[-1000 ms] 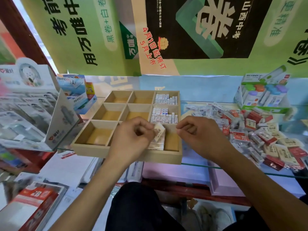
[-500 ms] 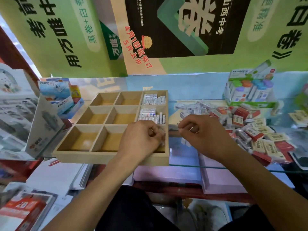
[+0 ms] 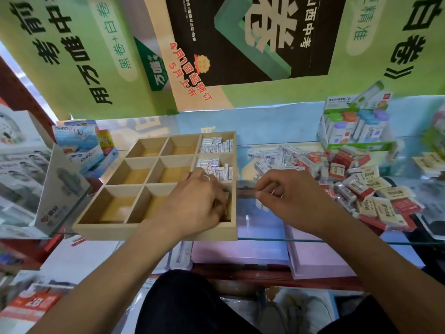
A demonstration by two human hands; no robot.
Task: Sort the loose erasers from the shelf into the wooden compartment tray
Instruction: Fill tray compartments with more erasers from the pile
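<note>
The wooden compartment tray sits on the glass shelf, left of centre. Its far right compartment and middle right compartment hold rows of white erasers standing on edge. My left hand reaches down into the near right compartment, fingers curled over a small stack of erasers that it mostly hides. My right hand hovers over the glass just right of the tray, fingers curled in, with nothing visible in it. The pile of loose erasers, white, red and cream, lies to its right.
A green display box of coloured-cap items stands behind the pile. Blue boxes and a grey display carton crowd the tray's left side. The glass shelf edge runs in front of my hands. Posters hang behind.
My left hand has lowered the erasers it held above the tray into the near right compartment. My right hand has drawn slightly away to the right.
</note>
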